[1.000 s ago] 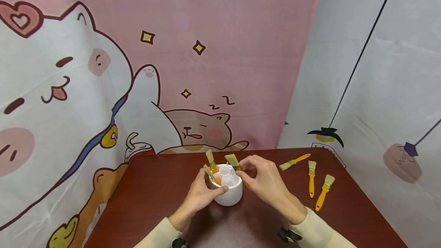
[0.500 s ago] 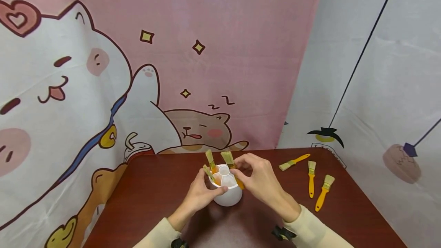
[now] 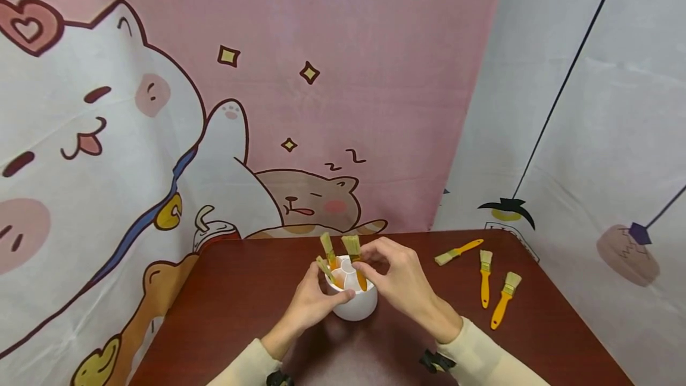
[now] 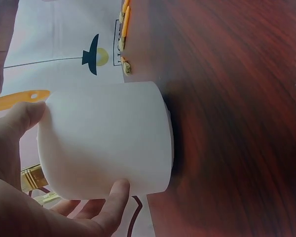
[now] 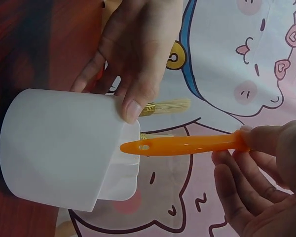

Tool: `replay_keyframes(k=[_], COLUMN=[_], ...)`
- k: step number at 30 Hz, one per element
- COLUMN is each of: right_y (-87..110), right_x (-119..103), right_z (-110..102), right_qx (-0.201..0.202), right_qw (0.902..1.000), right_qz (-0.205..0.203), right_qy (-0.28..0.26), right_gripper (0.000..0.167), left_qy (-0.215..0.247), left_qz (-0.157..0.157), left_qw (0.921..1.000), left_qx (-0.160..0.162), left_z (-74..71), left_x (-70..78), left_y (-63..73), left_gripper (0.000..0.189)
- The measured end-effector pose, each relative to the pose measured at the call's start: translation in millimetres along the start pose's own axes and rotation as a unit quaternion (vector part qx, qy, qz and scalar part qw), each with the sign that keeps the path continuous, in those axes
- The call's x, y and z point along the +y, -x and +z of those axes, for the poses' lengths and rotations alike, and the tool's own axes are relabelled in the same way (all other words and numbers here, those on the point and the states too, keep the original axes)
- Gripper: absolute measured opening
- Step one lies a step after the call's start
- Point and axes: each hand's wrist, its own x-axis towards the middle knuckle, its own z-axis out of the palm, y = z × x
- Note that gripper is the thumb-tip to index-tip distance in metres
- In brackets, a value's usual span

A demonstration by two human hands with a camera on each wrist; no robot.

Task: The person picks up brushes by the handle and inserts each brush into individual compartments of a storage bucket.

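Note:
A white round holder (image 3: 356,307) with inner compartments stands on the table. My left hand (image 3: 309,301) grips it from the left, thumb at the rim and fingers round the side. Two paintbrushes stand in its left compartments, bristles up: one taller brush (image 3: 327,245) behind and one shorter brush (image 3: 324,267) in front. My right hand (image 3: 399,273) pinches a third paintbrush (image 5: 187,145) near its bristle end, bristles up. In the right wrist view, the handle's holed tip is at the holder's rim; whether it touches the holder I cannot tell.
Three more paintbrushes lie on the dark red table (image 3: 241,302) to the right: one slanted brush (image 3: 458,252) farthest back, one upright-pointing brush (image 3: 485,279), and one nearer brush (image 3: 505,301). A printed cloth (image 3: 396,106) hangs behind the table.
My right hand has moved slightly left, bringing its paintbrush over the holder and turning it more upright. The left hand and holder have stayed in place.

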Motion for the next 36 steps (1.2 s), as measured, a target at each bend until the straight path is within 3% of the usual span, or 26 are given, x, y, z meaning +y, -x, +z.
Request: replay_keyframes(k=[15,36], right_y=[7.8,26.2], right_x=[5,28], right_z=[8,24], right_qx=[-0.014,-0.053], right_qw=[0.9995,0.9984], right_qz=[-0.010,-0.020], right_qy=[-0.026,-0.009], right_gripper=[0.027,0.025], left_qy=[0.008,-0.001], left_qz=[-0.002,-0.001], left_qw=[1.0000,1.0000], left_qx=[-0.001,-0.004], left_z=[0.9,0.4], left_x=[1.6,0.7], left_y=[1.2,1.4], left_gripper=[0.089,0.087])
